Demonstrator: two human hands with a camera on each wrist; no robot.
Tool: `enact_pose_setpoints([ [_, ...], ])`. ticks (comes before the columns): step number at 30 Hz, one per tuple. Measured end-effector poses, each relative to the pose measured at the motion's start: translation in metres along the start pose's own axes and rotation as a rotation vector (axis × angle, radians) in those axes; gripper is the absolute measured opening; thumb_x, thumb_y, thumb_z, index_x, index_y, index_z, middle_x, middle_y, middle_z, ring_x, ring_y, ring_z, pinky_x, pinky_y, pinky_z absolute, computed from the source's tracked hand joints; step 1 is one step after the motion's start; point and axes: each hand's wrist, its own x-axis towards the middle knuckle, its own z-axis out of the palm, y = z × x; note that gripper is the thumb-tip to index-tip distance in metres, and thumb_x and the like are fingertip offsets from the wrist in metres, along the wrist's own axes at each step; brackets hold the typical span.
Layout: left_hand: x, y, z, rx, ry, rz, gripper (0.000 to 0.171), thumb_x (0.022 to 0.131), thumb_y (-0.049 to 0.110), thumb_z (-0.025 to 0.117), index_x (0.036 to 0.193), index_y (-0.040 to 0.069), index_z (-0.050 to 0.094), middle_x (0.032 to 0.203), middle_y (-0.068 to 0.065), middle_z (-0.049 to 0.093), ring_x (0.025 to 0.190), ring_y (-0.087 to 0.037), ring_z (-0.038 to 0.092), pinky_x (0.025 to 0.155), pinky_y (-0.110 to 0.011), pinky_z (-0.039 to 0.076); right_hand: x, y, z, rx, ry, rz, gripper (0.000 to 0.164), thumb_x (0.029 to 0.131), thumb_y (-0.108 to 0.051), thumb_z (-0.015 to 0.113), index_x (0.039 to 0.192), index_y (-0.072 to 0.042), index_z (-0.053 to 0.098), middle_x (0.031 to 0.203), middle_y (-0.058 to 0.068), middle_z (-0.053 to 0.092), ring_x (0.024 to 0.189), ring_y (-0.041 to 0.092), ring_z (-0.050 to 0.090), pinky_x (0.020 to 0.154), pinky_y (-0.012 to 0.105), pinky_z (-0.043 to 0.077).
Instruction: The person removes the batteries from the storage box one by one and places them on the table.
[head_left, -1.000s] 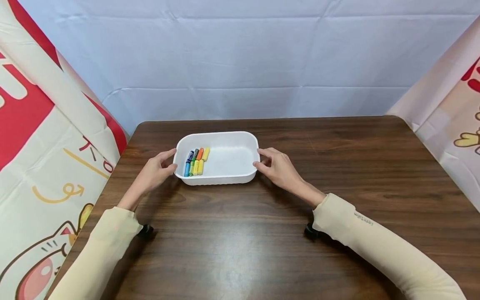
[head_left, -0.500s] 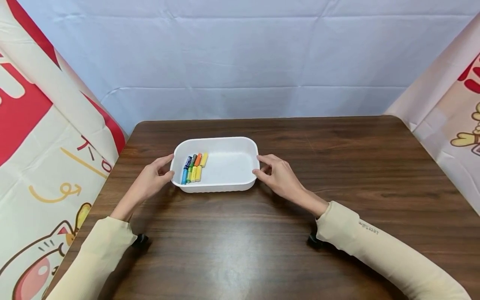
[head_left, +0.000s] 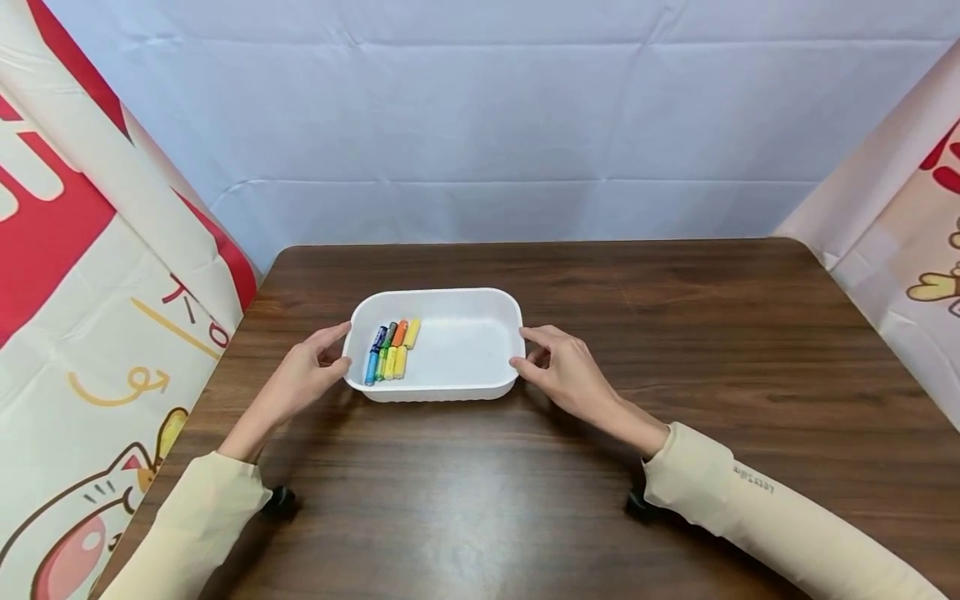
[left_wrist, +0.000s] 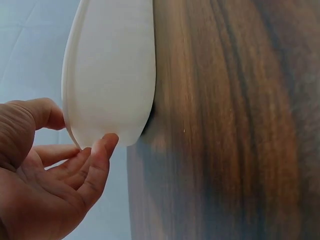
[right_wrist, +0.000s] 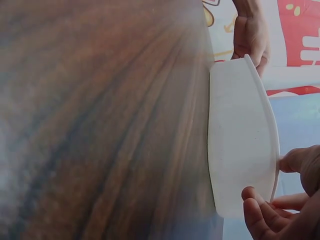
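A white oblong plastic tray (head_left: 465, 354) lies between both hands in the middle of the table's far half. My left hand (head_left: 300, 379) pinches its left end, thumb at the near side of the rim and fingers on the end wall. At the opposite end, my right hand (head_left: 570, 379) grips the rim the same way. Several short crayons (head_left: 400, 362) in blue, green, yellow and orange lie side by side in two rows at the tray's left. Both wrist views show the tray's outer wall (left_wrist: 110, 70) close to the wood; whether its base touches all along cannot be told.
The brown wooden table (head_left: 465, 483) extends to both sides and in front of the tray. Behind it hangs a pale blue-white cloth (head_left: 480, 125). Printed cloths stand at the left (head_left: 112, 333) and right (head_left: 907, 242).
The tray, with the crayons in it, has moved nearer to me across the table, both hands moving with it. The camera has also shifted slightly. Both hands keep their hold.
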Motion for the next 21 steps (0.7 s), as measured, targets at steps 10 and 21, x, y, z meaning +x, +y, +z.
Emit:
enact_pose_setpoints([
  [10,-0.014,0.005,0.001,-0.028,-0.008,0.008,0.059,0.099,0.005,0.063,0.154,-0.005,0.043,0.151,-0.025,0.047,0.103,-0.032,0.063,0.076,-0.025,0.054,-0.013,-0.009,-0.003,0.004,-0.011,0.017,0.046,0.090,-0.008,0.078,0.129,0.012,0.065,0.106,0.018,0.070,0.067,0.011,0.064,0.063,0.023,0.051],
  [21,-0.026,0.009,0.002,0.009,-0.003,0.020,0.059,0.098,0.005,0.064,0.152,-0.005,0.045,0.148,-0.025,0.050,0.101,-0.031,0.063,0.076,-0.030,0.055,-0.024,-0.018,-0.004,-0.044,-0.030,0.009,0.048,0.089,-0.011,0.081,0.129,0.012,0.065,0.101,0.013,0.070,0.069,0.009,0.064,0.065,0.025,0.052],
])
